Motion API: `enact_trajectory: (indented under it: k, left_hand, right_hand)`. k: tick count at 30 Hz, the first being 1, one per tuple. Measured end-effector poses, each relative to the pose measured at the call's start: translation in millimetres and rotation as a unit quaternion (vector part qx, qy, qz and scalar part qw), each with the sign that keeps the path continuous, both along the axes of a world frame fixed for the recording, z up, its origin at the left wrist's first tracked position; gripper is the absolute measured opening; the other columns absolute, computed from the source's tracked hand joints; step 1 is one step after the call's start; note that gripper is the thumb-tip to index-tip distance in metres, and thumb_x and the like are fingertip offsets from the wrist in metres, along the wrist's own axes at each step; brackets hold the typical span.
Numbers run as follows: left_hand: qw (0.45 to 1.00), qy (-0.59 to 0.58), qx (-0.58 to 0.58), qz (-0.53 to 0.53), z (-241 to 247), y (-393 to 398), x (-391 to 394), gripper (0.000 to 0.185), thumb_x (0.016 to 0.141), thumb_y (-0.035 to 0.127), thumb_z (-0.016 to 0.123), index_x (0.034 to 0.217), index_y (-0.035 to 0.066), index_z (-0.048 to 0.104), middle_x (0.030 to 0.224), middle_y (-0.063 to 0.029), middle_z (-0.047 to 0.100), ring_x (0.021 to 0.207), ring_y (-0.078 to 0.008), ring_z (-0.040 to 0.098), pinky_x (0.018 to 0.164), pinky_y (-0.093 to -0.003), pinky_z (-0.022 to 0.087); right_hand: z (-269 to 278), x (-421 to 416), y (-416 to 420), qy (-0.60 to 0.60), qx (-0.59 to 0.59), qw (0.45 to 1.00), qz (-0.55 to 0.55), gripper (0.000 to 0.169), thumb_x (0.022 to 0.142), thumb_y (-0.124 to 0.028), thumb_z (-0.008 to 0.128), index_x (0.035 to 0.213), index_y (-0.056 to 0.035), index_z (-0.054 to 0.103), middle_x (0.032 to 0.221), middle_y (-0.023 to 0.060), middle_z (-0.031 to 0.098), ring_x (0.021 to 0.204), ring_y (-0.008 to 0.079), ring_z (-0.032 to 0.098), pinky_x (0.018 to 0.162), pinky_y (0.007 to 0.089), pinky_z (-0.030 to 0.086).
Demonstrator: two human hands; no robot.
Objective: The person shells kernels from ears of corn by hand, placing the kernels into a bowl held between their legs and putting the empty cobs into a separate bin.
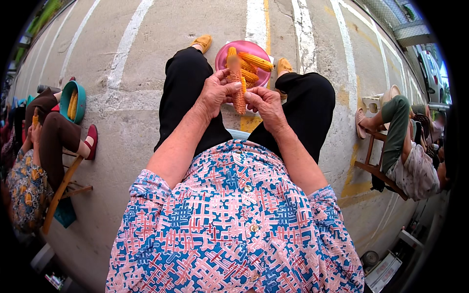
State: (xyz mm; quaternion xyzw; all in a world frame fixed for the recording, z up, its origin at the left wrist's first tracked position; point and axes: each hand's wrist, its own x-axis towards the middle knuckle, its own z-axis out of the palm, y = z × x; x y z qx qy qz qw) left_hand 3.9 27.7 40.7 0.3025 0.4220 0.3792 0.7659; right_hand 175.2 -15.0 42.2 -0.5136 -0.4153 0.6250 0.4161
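My left hand [216,91] is closed around a mostly bare, orange-brown corn cob [239,102], held above my lap. A short strip of yellow kernels remains on its right side. The thumb and fingertips of my right hand [264,106] touch the cob's lower right side at that strip; whether they pinch it or a loose kernel, I cannot tell. Past the cob, between my feet, a round pink basin [222,55] holds several ears of yellow corn [256,61]. The cob and my fingers hide part of the basin, and the cob's far end is blurred.
At the left, a seated person with an ear of corn in hand has a teal basin [81,100] of corn nearby and a wooden chair [60,190]. Another person sits on a wooden chair [373,168] at the right. Painted lines mark the concrete ground [121,128].
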Motion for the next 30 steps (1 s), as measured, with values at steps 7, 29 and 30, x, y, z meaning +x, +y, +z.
enact_trajectory:
  k: [7, 29, 30]
  left_hand:
    - [1.000, 0.025, -0.006, -0.012, -1.6, 0.1, 1.5, 0.053, 0.083, 0.012, 0.068, 0.128, 0.002, 0.042, 0.104, -0.0074, 0.061, 0.090, -0.0134, 0.062, 0.072, -0.0266, 0.054]
    - [0.999, -0.011, 0.002, -0.048, -6.0, -3.7, 5.1, 0.039, 0.087, 0.010, 0.061, 0.123, 0.001, 0.049, 0.106, -0.0092, 0.060, 0.086, -0.0163, 0.065, 0.069, -0.0305, 0.058]
    - [0.999, -0.011, -0.001, -0.050, -5.8, -3.7, 4.7, 0.039, 0.087, 0.010, 0.061, 0.123, 0.001, 0.049, 0.106, -0.0094, 0.061, 0.086, -0.0164, 0.065, 0.069, -0.0305, 0.058]
  right_hand:
    - [-0.8, -0.5, 0.7, -0.022, 0.040, 0.999, -0.002, 0.010, 0.085, -0.011, 0.063, 0.085, -0.0006, 0.065, 0.072, -0.0013, 0.061, 0.063, 0.0054, 0.052, 0.059, 0.0199, 0.045]
    - [-7.8, 3.9, 2.5, -0.064, 0.061, 0.996, -0.013, 0.010, 0.083, -0.007, 0.065, 0.088, 0.0013, 0.067, 0.073, -0.0007, 0.062, 0.065, 0.0050, 0.054, 0.060, 0.0206, 0.046]
    - [-8.0, 4.2, 2.4, -0.063, 0.061, 0.996, -0.011, 0.010, 0.083, -0.007, 0.065, 0.088, 0.0012, 0.067, 0.073, -0.0008, 0.062, 0.065, 0.0050, 0.054, 0.060, 0.0206, 0.046]
